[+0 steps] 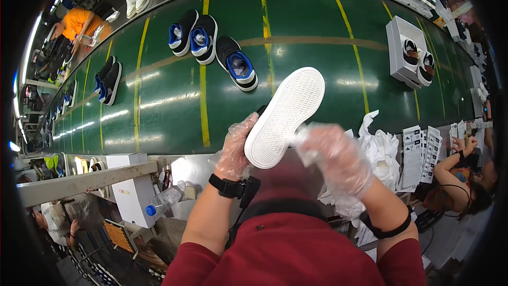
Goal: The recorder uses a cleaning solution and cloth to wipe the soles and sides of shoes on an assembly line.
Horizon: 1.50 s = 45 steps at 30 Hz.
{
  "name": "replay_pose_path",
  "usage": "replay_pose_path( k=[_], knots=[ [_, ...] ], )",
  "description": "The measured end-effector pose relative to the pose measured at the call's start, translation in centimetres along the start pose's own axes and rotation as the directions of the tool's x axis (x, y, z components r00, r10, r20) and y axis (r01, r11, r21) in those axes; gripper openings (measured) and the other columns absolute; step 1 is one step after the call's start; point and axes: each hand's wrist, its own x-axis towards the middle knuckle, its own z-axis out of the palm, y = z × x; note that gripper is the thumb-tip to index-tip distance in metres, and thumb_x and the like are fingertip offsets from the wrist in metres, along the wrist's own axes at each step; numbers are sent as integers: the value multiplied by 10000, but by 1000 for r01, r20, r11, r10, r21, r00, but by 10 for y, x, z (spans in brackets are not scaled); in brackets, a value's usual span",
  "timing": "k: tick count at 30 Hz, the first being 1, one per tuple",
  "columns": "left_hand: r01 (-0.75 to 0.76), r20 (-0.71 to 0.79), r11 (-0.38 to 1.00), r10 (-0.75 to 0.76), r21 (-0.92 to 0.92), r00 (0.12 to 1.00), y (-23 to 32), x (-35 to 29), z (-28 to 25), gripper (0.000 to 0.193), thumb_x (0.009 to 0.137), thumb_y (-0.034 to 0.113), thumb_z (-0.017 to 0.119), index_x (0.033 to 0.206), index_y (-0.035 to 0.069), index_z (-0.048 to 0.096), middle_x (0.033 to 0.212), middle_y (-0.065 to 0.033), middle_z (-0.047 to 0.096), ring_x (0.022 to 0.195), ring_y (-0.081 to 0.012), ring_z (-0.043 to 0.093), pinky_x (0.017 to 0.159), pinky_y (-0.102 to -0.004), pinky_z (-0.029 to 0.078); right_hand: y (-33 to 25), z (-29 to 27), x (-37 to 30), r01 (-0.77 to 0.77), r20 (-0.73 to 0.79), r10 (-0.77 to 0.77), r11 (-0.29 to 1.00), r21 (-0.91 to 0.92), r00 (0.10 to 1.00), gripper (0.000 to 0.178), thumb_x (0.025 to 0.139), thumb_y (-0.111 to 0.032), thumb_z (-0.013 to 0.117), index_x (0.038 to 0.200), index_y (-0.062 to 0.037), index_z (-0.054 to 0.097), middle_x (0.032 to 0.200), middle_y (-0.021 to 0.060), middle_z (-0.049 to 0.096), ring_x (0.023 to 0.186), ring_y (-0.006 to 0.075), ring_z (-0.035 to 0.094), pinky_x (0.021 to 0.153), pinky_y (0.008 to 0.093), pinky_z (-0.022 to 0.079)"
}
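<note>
My left hand (236, 148), in a clear plastic glove, grips a sneaker (286, 116) by its side, with the white textured sole turned up toward me. The upper is mostly hidden behind the sole. My right hand (338, 159), also gloved, is blurred by motion at the sole's right edge. Its fingers look curled around something whitish that I cannot make out. Just beyond the held shoe, a dark sneaker with blue lining (237, 64) lies on the green work surface (317, 32). A matching pair (193, 36) lies farther left, paper stuffed inside.
Crumpled white paper (382, 153) lies by my right arm, next to printed sheets (418, 153). An open shoebox (402, 53) with a pair stands at right. A white box (129, 196) and a plastic bottle (166, 199) are at left. Other people (82, 24) are nearby.
</note>
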Motion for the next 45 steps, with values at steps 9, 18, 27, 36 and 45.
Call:
replay_pose_path(
  k=[9,18,27,36,45],
  knots=[
    [246,172,956,-219,-157,960,18,-14,31,359,915,226,589,1137,-56,575,1014,-167,660,886,-231,663,771,-354,559,-30,65,54,364,61,-359,922,-131,931,410,698,-38,591,1106,-78,600,1056,100,602,975,280,584,819,384,516],
    [-3,-51,999,5,45,999,30,-25,-30,344,934,234,570,1105,-64,585,970,-137,670,816,-200,673,732,-333,568,-24,33,29,368,97,-356,915,-164,929,319,781,-127,583,1089,-48,571,1023,99,586,958,265,584,841,378,498],
    [208,-57,978,-209,-20,976,33,-42,-45,316,917,234,583,1069,-43,595,977,-132,665,788,-181,663,714,-310,561,-4,68,73,502,156,-477,824,-262,865,416,800,-100,541,1206,-11,530,1264,138,543,1144,301,532,956,370,471],
    [71,-109,997,-72,-14,991,28,-54,-66,318,904,229,604,1078,-38,598,975,-137,675,817,-218,677,728,-329,572,129,25,28,-102,130,192,857,-506,973,239,755,-33,572,953,-146,644,1037,69,648,936,253,601,845,359,500],
    [205,88,934,-187,-293,978,25,-48,-91,503,958,350,460,1294,-25,479,1254,-205,560,1100,-326,587,939,-449,491,68,51,57,-68,-324,-13,969,-237,946,251,749,-6,590,950,-135,670,1007,60,659,954,263,624,834,356,527]
  ],
)
